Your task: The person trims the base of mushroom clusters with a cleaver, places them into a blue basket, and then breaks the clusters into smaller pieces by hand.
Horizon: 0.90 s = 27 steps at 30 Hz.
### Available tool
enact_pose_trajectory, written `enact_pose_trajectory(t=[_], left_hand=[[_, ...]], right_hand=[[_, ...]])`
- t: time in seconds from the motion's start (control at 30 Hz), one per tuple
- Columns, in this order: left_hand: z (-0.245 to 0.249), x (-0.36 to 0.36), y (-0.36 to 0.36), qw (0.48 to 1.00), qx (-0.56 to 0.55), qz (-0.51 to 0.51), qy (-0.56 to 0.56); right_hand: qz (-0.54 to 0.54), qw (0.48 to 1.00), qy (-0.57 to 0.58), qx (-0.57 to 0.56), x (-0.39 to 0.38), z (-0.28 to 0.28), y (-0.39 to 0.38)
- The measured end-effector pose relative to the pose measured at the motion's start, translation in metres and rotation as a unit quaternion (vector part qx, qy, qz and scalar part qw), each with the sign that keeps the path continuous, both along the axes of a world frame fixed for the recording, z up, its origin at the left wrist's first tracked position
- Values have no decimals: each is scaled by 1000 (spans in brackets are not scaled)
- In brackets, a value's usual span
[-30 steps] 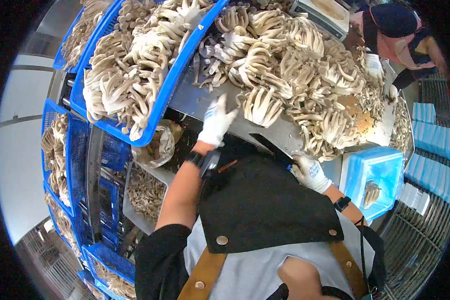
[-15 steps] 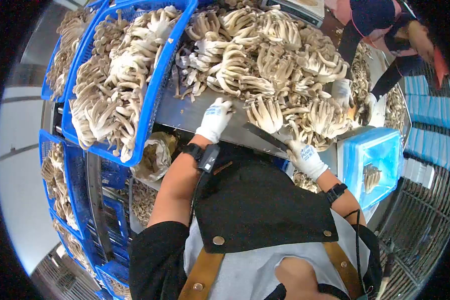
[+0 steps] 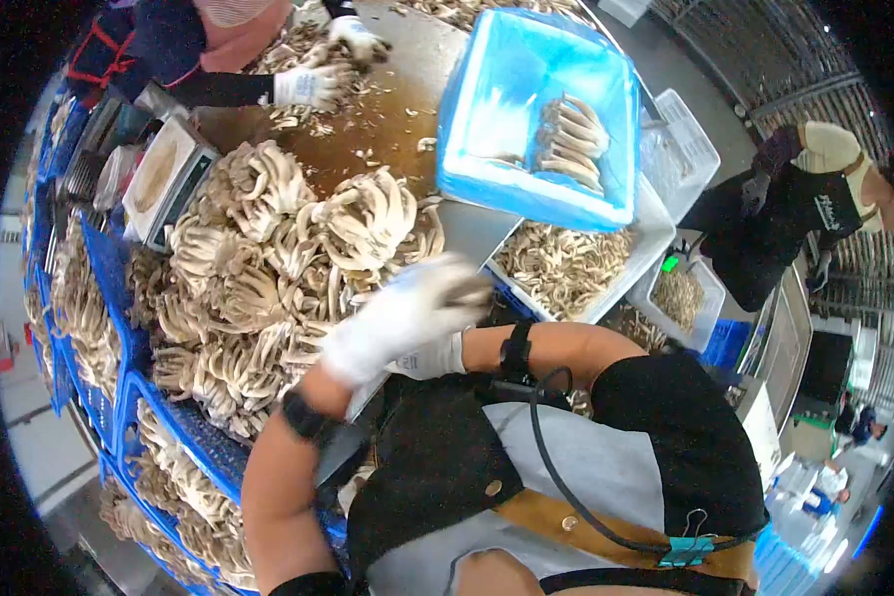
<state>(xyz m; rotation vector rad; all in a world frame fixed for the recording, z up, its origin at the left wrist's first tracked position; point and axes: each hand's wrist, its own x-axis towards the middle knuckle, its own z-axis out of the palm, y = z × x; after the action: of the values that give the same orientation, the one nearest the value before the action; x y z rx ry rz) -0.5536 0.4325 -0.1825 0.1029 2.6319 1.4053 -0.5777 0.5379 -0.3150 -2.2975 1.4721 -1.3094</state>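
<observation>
A: Status of our L hand (image 3: pixel 404 314) & R hand (image 3: pixel 437 360)?
B: L's a blur, crossing in front of R, which is mostly hidden; can't tell if either grips smth.
A: Mushrooms (image 3: pixel 243 283)?
B: We've a heap on the desk (image 3: pixel 470 230), nr our L hand, & some more in the blue box (image 3: pixel 536 201).
</observation>
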Motion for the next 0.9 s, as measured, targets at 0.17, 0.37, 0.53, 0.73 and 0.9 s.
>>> enact_pose_trajectory(t=[0.17,0.37,0.53,0.73,0.9], left_hand=[[-67,-61,92,997,-68,21,20],[-63,35,11,995,-40,78,46],[-114,151,-46,907,-198,373,12],[-130,126,-115,805,-467,349,-106],[-146,94,-140,797,-489,308,-177]], right_hand=[[-22,996,-37,76,9,-26,27],[19,992,-85,89,23,-52,16],[118,948,149,254,5,-21,16],[160,931,180,275,-10,-19,25],[142,905,150,372,-26,8,45]])
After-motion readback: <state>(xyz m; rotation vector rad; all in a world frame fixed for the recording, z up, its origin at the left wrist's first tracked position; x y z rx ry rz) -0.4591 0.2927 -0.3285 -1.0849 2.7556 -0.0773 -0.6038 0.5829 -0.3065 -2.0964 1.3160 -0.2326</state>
